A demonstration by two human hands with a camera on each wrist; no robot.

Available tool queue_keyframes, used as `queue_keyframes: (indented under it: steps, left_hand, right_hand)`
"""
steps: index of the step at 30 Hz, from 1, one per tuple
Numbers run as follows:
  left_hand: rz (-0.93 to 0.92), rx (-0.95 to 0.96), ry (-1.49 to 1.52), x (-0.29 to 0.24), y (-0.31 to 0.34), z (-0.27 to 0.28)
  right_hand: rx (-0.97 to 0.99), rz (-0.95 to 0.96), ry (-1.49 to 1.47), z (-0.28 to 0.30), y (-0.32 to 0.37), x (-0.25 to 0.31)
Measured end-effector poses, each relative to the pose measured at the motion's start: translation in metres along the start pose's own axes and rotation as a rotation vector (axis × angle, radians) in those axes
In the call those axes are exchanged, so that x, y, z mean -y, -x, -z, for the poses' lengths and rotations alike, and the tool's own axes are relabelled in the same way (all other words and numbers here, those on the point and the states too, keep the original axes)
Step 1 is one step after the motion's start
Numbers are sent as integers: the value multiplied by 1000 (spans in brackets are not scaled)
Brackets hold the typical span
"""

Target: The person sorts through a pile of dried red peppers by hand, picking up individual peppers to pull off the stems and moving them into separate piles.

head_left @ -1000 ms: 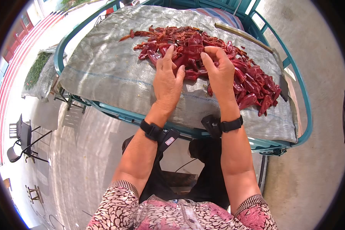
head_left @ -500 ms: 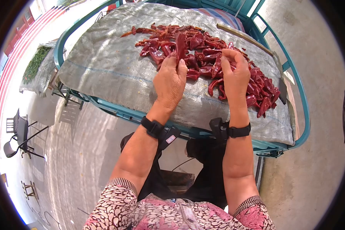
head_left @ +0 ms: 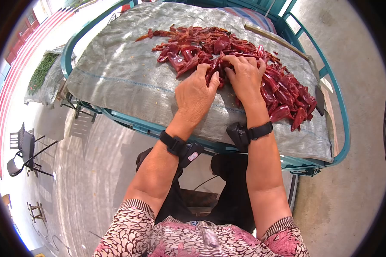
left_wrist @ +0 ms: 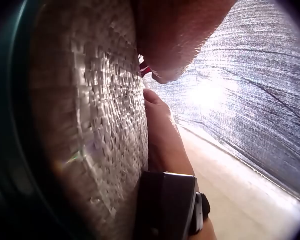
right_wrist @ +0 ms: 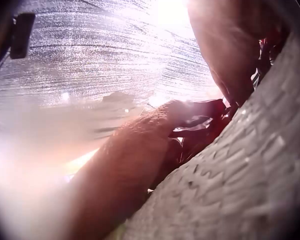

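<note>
A wide heap of glossy, wrinkled red chili peppers (head_left: 285, 96) lies on a grey woven sack cloth (head_left: 116, 77). My left hand (head_left: 195, 94) is at the heap's near edge, its thumb and fingers apart and loosely bent beside the peppers. Close on its right, my right hand (head_left: 246, 81) reaches into the heap with bent fingers; I cannot tell whether they pinch a pepper. In the right wrist view, the left hand's fingers (right_wrist: 190, 112) are right at a red pepper (right_wrist: 217, 125). The left wrist view shows mostly woven cloth (left_wrist: 110, 105), with the right hand (left_wrist: 160, 117) beyond.
A teal metal rail (head_left: 345, 120) surrounds the cart bed under the cloth. A wooden strip (head_left: 276, 40) lies behind the heap, and a dark flat object (head_left: 319, 100) sits at its right end. On the left stand a black chair (head_left: 26, 150) and a pile of green plants (head_left: 43, 75).
The left hand held a pepper upright half a second ago; now that pepper no longer stands up from it. The right hand has moved left, back beside the left hand.
</note>
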State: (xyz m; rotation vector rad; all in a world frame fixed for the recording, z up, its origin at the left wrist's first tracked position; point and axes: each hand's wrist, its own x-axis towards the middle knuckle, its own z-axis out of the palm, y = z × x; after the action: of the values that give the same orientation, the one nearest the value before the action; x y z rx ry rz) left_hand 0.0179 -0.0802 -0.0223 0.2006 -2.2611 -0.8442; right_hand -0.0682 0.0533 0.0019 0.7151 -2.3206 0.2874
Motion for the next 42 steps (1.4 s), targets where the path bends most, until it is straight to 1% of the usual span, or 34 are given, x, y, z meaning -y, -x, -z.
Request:
queue_keyframes:
  steps: [1, 6, 7, 8, 11, 12, 15, 16, 18, 19, 22, 25, 26, 29, 33, 36, 39, 40, 42]
  left_hand:
    - [7, -17, -2, 0, 0, 0]
    - [42, -80, 53, 3, 1, -3]
    - [10, -117, 75, 4, 1, -4]
    - [-22, -156, 97, 6, 0, -6]
    - [-105, -250, 95, 5, 1, -3]
    - [-130, -279, 84, 4, 1, -1]
    - [-287, -297, 132, 5, -2, 4]
    - [-312, -290, 115, 7, -3, 4]
    - [-367, -276, 79, 9, -3, 4]
    - [-353, -301, 64, 9, -3, 3]
    - [-317, -353, 17, 6, -4, 2]
    - [-286, -345, -30, 5, -4, 4]
    - [-274, -336, -45, 4, -5, 5]
    - [-231, -318, -12, -1, -10, 6]
    - [-159, -329, 52, -5, -14, -5]
    - [-103, -301, 118, -7, -17, -13]
    - [-146, -287, 134, -7, -21, -18]
    - [-171, -274, 136, -8, -20, -19]
    - [-223, -249, 138, -9, -19, -18]
  right_hand:
    - [15, -10, -5, -1, -1, 0]
    - [-195, -240, -187, 9, -5, -1]
    - [-234, -291, -211, 12, -6, -1]
    - [-263, -287, -285, 18, -5, -4]
    - [-143, -427, -773, 48, -1, 8]
    - [-81, -383, -853, 55, 1, 10]
    - [198, -411, -1116, 72, 9, 19]
    - [234, -396, -1181, 68, 12, 17]
    - [236, -400, -1287, 67, 13, 17]
    - [237, -401, -1341, 66, 13, 17]
    - [-46, -47, -273, 62, 14, 4]
    - [-32, 58, -47, 58, 21, -1]
    - [61, 25, 9, 56, 22, 0]
    - [78, 58, 84, 39, 28, 0]
    - [55, 49, 18, 31, 26, -3]
    - [-49, 7, -37, 32, 23, -5]
    - [-143, -183, -319, 34, 20, -12]
    - [-154, -243, -321, 39, 20, -13]
    - [-137, -427, -737, 47, 17, -13]
